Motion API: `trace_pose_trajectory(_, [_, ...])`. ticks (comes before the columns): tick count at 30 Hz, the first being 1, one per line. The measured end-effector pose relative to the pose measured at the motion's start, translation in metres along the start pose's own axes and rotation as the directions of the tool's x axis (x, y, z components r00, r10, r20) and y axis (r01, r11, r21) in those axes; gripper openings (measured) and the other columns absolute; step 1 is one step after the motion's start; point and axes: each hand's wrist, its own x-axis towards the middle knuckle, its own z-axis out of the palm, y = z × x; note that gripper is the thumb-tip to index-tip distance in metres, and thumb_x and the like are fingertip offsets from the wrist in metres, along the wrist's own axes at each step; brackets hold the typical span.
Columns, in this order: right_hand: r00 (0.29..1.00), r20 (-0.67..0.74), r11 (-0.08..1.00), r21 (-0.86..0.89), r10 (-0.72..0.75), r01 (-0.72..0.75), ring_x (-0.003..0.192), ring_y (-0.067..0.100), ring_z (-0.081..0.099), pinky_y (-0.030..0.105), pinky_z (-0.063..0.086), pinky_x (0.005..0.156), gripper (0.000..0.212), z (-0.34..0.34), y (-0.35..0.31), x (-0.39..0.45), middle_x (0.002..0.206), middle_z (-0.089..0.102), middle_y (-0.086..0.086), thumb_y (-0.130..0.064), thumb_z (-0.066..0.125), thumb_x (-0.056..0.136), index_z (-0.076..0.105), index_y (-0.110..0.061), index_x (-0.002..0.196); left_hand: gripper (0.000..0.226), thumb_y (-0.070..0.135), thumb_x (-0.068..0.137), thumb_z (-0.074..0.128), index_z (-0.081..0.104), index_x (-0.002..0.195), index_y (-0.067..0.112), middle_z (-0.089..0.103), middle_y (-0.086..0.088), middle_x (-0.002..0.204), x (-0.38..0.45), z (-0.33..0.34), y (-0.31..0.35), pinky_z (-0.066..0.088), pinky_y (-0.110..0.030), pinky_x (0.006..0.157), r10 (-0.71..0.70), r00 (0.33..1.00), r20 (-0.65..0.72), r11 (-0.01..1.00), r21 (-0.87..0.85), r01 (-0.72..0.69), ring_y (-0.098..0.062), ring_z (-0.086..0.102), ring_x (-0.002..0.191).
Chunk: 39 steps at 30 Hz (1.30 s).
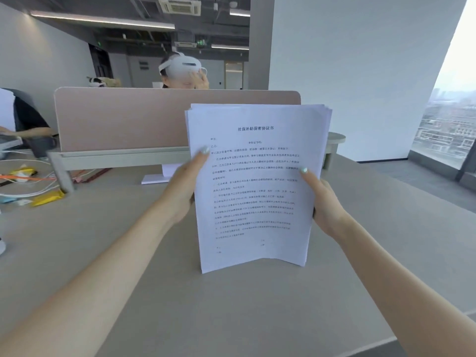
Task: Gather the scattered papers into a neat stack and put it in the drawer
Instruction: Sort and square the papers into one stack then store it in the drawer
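Soft window daylight, wide-angle edge distortion

1. The grey worktop point(231, 305) spreads beneath and to both sides of the hands.
2. Beyond the hands, a pinkish divider panel point(123, 119) stands upright along the worktop's far edge.
3. Past the panel, a person wearing a white headset point(183, 66) sits facing this way.
4. Far left of the left hand lie white cables point(31, 188) and yellow packets point(49, 197).
5. Right of the right hand, a tall window point(449, 119) admits daylight and shows city buildings.
6. A white wall point(360, 73) rises behind the right hand; linear ceiling lights point(103, 20) glow overhead.
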Motion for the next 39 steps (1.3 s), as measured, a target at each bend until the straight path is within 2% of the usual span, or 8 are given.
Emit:
trace_pose_trajectory(4, [0.995, 0.01, 0.993, 0.067, -0.096, 0.095, 0.101, 0.018, 0.07, 0.036, 0.054, 0.085, 0.031, 0.0, -0.027, 0.009, 0.108, 0.073, -0.001, -0.046, 0.053, 0.085, 0.069, -0.026, 0.1, 0.035, 0.057, 0.089, 0.04, 0.065, 0.094, 0.034, 0.074, 0.02, 0.083, 0.015, 0.002, 0.038, 0.053, -0.024, 0.074, 0.072, 0.996, 0.056, 0.997, 0.029, -0.073, 0.005, 0.07, 0.077])
trace_pose_trajectory(11, [0.993, 0.046, 0.991, 0.08, -0.11, 0.107, 0.087, 0.013, 0.072, 0.029, 0.057, 0.07, 0.016, 0.001, -0.034, 0.01, 0.093, 0.075, -0.007, -0.031, 0.054, 0.089, 0.066, -0.026, 0.098, 0.031, 0.051, 0.09, 0.043, 0.066, 0.095, 0.03, 0.075, 0.016, 0.083, 0.017, 0.006, 0.027, 0.058, -0.02, 0.063, -0.029, 0.981, 0.191, 0.999, -0.024, 0.034, 0.0, 0.072, 0.078])
trace_pose_trajectory(16, [0.996, 0.081, 0.991, 0.131, -0.034, 0.024, 0.079, 0.01, 0.073, 0.027, 0.057, 0.071, 0.019, -0.007, -0.025, 0.008, 0.085, 0.077, -0.008, -0.022, 0.049, 0.091, 0.067, -0.022, 0.092, 0.015, 0.035, 0.09, 0.054, 0.066, 0.097, 0.028, 0.076, 0.013, 0.088, 0.019, 0.0, 0.023, 0.059, -0.024, 0.071, 0.061, 0.99, 0.131, 0.998, -0.036, -0.056, -0.005, 0.072, 0.084])
trace_pose_trajectory(21, [0.99, 0.138, 0.994, 0.108, 0.015, -0.03, 0.098, 0.019, 0.07, 0.035, 0.057, 0.082, 0.023, -0.007, -0.005, 0.001, 0.108, 0.073, 0.0, -0.026, 0.052, 0.09, 0.066, -0.022, 0.107, 0.015, 0.025, 0.091, 0.054, 0.066, 0.1, 0.026, 0.075, 0.012, 0.089, 0.017, 0.001, 0.016, 0.058, -0.024, 0.071, 0.049, 0.982, 0.18, 0.999, -0.016, -0.047, -0.005, 0.072, 0.083])
trace_pose_trajectory(25, [0.989, 0.121, 0.993, 0.073, 0.088, -0.098, 0.096, 0.02, 0.071, 0.033, 0.058, 0.08, 0.023, -0.009, 0.02, 0.001, 0.107, 0.074, 0.001, -0.023, 0.059, 0.086, 0.065, -0.02, 0.108, 0.013, 0.023, 0.089, 0.059, 0.068, 0.091, 0.032, 0.073, 0.019, 0.09, 0.011, 0.002, 0.007, 0.052, -0.03, 0.09, 0.127, 0.985, 0.113, 0.984, 0.11, -0.139, -0.006, 0.068, 0.095])
trace_pose_trajectory(29, [0.959, 0.098, 0.963, -0.076, 0.265, -0.258, 0.1, 0.017, 0.068, 0.037, 0.051, 0.093, 0.02, -0.018, 0.057, -0.007, 0.108, 0.072, -0.004, -0.022, 0.063, 0.085, 0.065, -0.025, 0.105, 0.014, 0.023, 0.088, 0.061, 0.068, 0.084, 0.035, 0.073, 0.024, 0.081, 0.008, 0.008, 0.002, 0.051, -0.032, 0.091, 0.224, 0.975, 0.015, 0.963, 0.151, -0.223, -0.002, 0.068, 0.09])
trace_pose_trajectory(32, [0.917, 0.133, 0.914, -0.213, 0.376, -0.344, 0.107, 0.02, 0.066, 0.038, 0.048, 0.099, 0.035, -0.027, 0.081, -0.021, 0.116, 0.07, -0.002, -0.029, 0.067, 0.08, 0.064, -0.027, 0.114, 0.006, 0.032, 0.083, 0.062, 0.067, 0.082, 0.036, 0.071, 0.021, 0.088, 0.009, 0.012, -0.001, 0.05, -0.036, 0.095, 0.277, 0.96, -0.044, 0.945, 0.193, -0.264, -0.008, 0.067, 0.096])
trace_pose_trajectory(39, [0.957, 0.075, 0.938, -0.236, 0.279, -0.255, 0.104, 0.016, 0.068, 0.033, 0.053, 0.091, 0.021, -0.047, 0.069, -0.059, 0.116, 0.07, -0.001, -0.025, 0.061, 0.089, 0.067, -0.023, 0.109, 0.008, 0.033, 0.086, 0.061, 0.069, 0.087, 0.035, 0.07, 0.016, 0.102, 0.004, 0.026, 0.002, 0.045, -0.041, 0.103, 0.235, 0.972, -0.019, 0.966, 0.119, -0.231, -0.01, 0.064, 0.108])
